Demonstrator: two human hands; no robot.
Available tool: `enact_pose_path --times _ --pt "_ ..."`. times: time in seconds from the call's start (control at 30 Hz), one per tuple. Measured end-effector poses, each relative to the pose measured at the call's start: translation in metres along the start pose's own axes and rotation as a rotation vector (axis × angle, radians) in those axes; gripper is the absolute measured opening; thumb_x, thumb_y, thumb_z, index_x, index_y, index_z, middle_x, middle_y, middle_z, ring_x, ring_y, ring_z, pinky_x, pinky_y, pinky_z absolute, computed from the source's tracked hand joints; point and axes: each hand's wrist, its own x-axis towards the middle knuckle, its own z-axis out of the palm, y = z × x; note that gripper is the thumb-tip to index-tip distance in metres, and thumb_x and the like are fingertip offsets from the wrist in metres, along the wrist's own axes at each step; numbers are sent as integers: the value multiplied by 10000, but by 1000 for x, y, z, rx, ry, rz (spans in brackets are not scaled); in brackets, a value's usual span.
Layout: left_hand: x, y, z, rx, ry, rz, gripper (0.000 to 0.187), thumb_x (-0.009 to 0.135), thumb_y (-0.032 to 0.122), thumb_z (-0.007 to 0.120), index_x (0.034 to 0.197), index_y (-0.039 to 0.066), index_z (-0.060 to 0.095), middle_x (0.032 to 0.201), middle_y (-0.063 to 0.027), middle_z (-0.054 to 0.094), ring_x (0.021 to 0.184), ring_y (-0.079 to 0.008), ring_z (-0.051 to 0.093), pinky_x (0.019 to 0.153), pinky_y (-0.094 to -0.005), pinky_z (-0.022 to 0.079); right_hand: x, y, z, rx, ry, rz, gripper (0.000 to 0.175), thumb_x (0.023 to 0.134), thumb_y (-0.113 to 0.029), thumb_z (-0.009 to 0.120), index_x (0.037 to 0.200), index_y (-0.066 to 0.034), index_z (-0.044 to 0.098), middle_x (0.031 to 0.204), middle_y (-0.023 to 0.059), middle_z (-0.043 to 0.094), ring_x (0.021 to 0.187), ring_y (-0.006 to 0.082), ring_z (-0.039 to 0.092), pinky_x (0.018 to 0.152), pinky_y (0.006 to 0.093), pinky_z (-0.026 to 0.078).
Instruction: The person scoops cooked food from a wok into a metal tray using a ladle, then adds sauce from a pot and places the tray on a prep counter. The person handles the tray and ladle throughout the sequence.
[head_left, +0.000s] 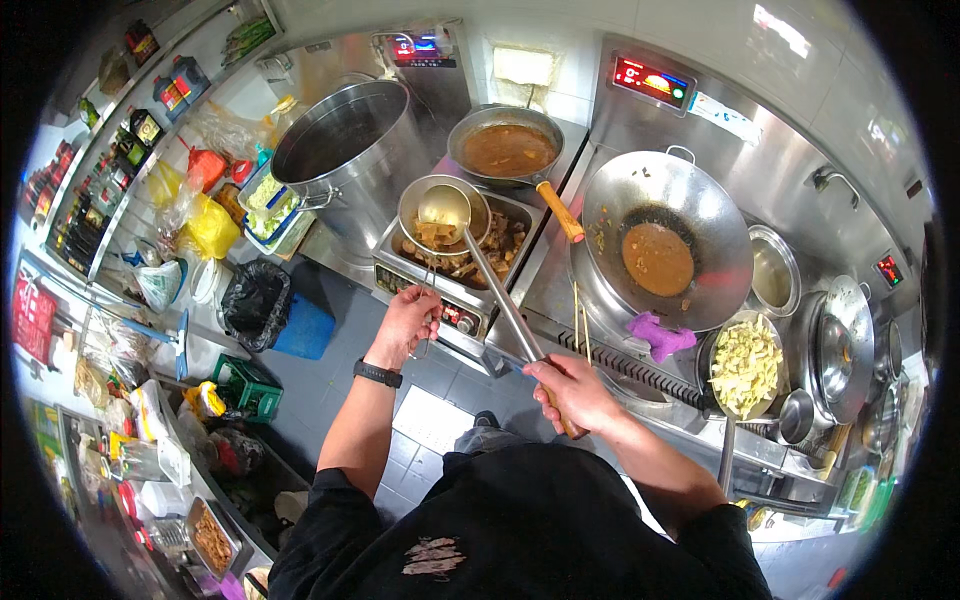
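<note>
My left hand (412, 321) grips the thin wire handle of a round strainer (482, 225) over a heated steel tray. Pieces of brown food (433, 233) lie in the strainer. My right hand (571, 391) is closed around the wooden end of a long steel ladle (504, 289). The ladle's bowl (442, 210) rests inside the strainer, over part of the food. Below, the tray holds dark brown chunks that look like braised meat (513, 238). The strainer hides part of that tray.
Behind the tray stand a tall steel stockpot (390, 169) and a frying pan of brown sauce (510, 148) with a yellow handle. To the right are a large wok (705, 225), a purple cloth (660, 337) and a strainer of chopped cabbage (746, 364). A lined bin (256, 304) stands left.
</note>
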Motion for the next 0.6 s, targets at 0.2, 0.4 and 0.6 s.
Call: enact_pose_path --times 0.2,0.4,0.6 --pt "-4 7 8 54 2 -6 96 961 113 593 923 40 542 696 -47 572 484 -125 555 390 -256 461 0 -5 -4 296 -138 85 320 1040 -310 482 1158 -21 554 719 -7 490 490 74 437 380 244 377" --pt "-1 0 4 13 -16 -24 86 955 99 600 922 41 546 705 -49 574 488 -127 557 398 -266 478 2 -10 -10 519 -220 78 284 1044 -274 494 1085 -5 574 706 -12 505 508 73 460 375 250 401" --pt "0 -6 -7 -62 -41 -41 77 952 91 599 917 34 560 704 -47 580 485 -121 558 399 -257 480 -8 -22 -19 421 -97 9 269 1040 -298 500 1092 -48 584 700 -11 505 488 74 458 370 247 397"
